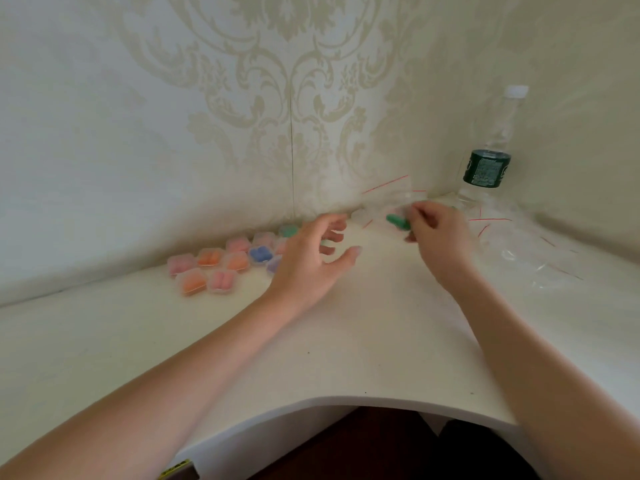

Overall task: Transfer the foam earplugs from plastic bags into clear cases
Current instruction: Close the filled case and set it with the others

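Now | right hand pinches bag | green earplugs lie crosswise

Far right, tucked into the corner, a clear plastic water bottle stands upright with a white cap and a dark green label wrapped round its middle. It sits on a white desk whose near edge curves inward in a smooth cut-out. Behind it all rises cream wallpaper with a pale damask scroll pattern, a thin vertical seam running down it near the middle, and the two walls meet at the far right. Down at the near left edge, a small yellow-and-black object just peeks in, too cropped to identify.
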`<move>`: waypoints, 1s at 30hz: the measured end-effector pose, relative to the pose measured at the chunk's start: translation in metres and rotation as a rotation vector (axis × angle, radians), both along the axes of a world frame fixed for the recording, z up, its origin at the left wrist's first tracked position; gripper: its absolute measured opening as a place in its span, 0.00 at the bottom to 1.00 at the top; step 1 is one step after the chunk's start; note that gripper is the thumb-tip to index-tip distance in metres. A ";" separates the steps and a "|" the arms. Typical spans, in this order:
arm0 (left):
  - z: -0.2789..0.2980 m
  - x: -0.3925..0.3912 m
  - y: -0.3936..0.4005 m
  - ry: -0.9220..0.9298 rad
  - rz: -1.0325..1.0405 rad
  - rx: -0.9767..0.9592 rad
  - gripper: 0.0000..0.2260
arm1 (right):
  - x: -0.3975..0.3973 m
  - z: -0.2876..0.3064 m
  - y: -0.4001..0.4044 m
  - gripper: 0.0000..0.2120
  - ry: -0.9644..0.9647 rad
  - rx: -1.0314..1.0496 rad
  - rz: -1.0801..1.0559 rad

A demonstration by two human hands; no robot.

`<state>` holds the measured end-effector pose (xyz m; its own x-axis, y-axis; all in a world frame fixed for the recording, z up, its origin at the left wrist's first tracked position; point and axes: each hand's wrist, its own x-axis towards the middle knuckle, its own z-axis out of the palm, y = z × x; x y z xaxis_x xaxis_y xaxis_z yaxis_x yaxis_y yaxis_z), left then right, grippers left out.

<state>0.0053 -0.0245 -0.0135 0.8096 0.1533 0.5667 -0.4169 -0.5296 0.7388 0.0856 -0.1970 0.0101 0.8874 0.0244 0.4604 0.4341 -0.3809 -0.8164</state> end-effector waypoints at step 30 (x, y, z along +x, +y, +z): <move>-0.003 0.002 -0.001 -0.039 0.008 -0.028 0.11 | -0.025 0.008 0.019 0.10 0.793 0.143 0.613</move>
